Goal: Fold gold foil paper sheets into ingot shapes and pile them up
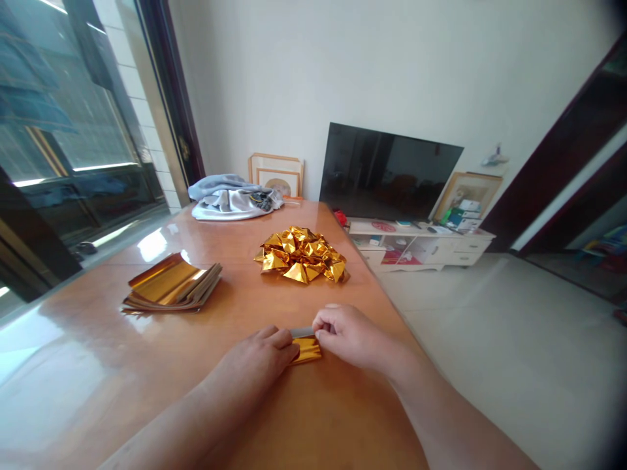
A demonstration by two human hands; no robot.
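Observation:
A sheet of gold foil paper (308,350), partly folded, lies on the table in front of me with a grey strip of its back showing along the far edge. My left hand (269,349) presses on its left part, fingers bent over it. At its far right corner my right hand (343,331) is closed, thumb and fingers pinching the edge. Beyond my hands sits a pile of folded gold foil pieces (301,254). To the left rests a stack of gold foil sheets (171,284), its top sheet curling up.
Folded grey-white cloth (232,199) lies at the table's far end, near framed pictures (277,175) against the wall. The wooden table's (235,418) right edge runs close to my right arm. Past it stand a television (389,173) and a low white cabinet (435,251).

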